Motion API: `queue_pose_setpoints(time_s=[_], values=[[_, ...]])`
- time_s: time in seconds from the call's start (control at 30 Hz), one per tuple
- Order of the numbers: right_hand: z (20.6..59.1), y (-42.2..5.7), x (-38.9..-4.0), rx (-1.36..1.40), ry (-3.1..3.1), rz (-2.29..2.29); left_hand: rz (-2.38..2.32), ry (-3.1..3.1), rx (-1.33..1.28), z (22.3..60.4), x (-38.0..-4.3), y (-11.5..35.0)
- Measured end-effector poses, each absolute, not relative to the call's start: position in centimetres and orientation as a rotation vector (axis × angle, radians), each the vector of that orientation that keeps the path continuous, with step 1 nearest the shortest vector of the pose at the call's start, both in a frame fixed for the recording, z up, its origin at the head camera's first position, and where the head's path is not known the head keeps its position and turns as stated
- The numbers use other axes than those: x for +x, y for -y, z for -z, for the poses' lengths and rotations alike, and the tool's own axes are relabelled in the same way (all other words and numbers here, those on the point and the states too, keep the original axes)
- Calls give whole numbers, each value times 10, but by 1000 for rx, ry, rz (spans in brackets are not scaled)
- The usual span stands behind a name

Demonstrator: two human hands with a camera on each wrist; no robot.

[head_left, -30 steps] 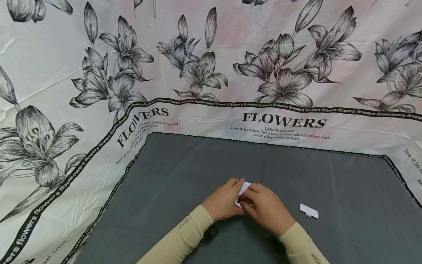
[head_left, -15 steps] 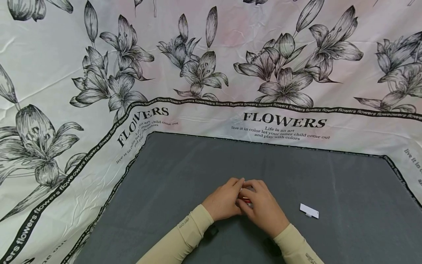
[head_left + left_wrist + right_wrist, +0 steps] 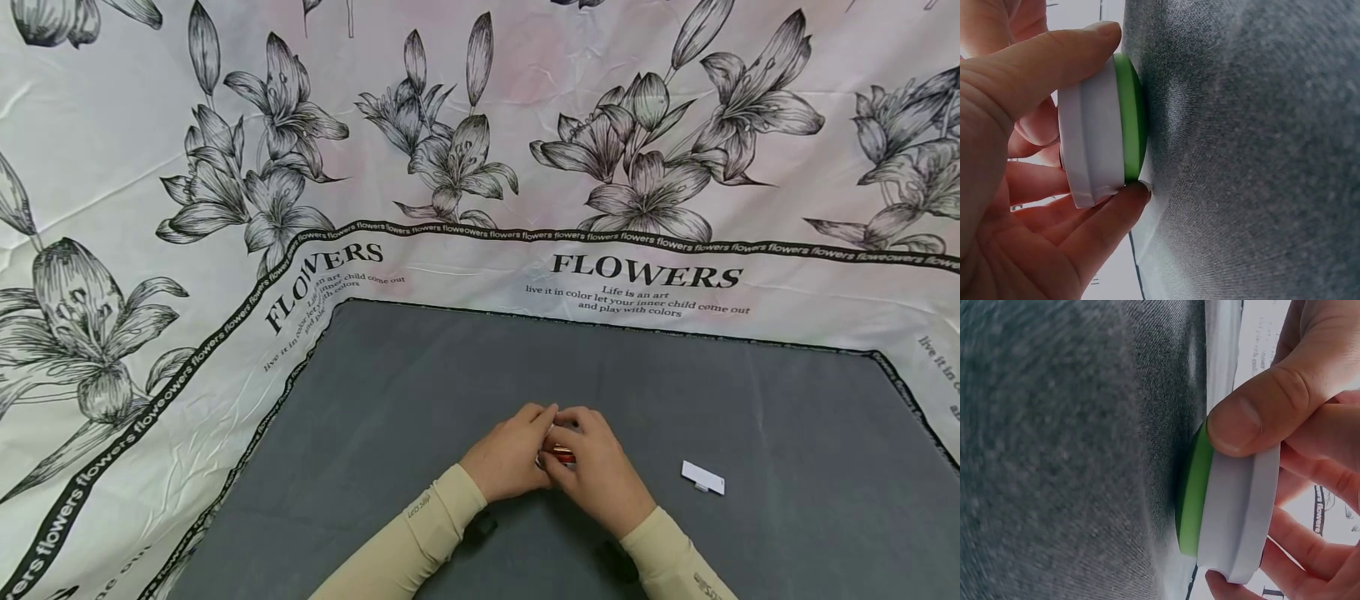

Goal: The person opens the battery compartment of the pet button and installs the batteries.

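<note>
A round device, white body with a green underside (image 3: 1130, 119), is held by the left hand (image 3: 506, 454) just over the grey cloth. Its thumb lies along the rim, and a fingertip supports the edge opposite. In the right wrist view the white body (image 3: 1235, 512) shows side-on, green face towards the cloth. The right hand (image 3: 600, 475) bends its thumb and index finger over the device's upper side. Between them shows part of a red, shiny battery (image 3: 562, 455), gripped by the fingers. Most of the device is hidden by both hands in the head view.
A flat white cover (image 3: 703, 477) with a small tab lies on the grey cloth (image 3: 450, 367), right of the hands. White flower-printed fabric (image 3: 465, 267) with a black lettered band surrounds the grey surface at the back and sides.
The right hand has shifted left and closer to the left hand, covering the device's white dotted face. The red battery now shows between thumb and index finger. The left hand stays put.
</note>
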State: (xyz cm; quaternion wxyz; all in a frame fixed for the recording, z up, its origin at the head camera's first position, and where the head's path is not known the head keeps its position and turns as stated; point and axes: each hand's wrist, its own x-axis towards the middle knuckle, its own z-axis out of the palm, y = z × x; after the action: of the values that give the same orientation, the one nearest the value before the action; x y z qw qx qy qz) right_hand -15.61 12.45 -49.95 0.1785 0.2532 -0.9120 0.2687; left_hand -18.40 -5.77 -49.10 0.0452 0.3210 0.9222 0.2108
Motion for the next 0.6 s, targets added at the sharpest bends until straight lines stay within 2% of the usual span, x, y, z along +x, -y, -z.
queue_pose_setpoints(time_s=[0.17,0.6], values=[[498,-124,-156,660,2606,-824,-641,-2820,978,492,-185,57],[493,-120,-154,289,2806,-1015,-625,-2850,1000,492,-184,55]])
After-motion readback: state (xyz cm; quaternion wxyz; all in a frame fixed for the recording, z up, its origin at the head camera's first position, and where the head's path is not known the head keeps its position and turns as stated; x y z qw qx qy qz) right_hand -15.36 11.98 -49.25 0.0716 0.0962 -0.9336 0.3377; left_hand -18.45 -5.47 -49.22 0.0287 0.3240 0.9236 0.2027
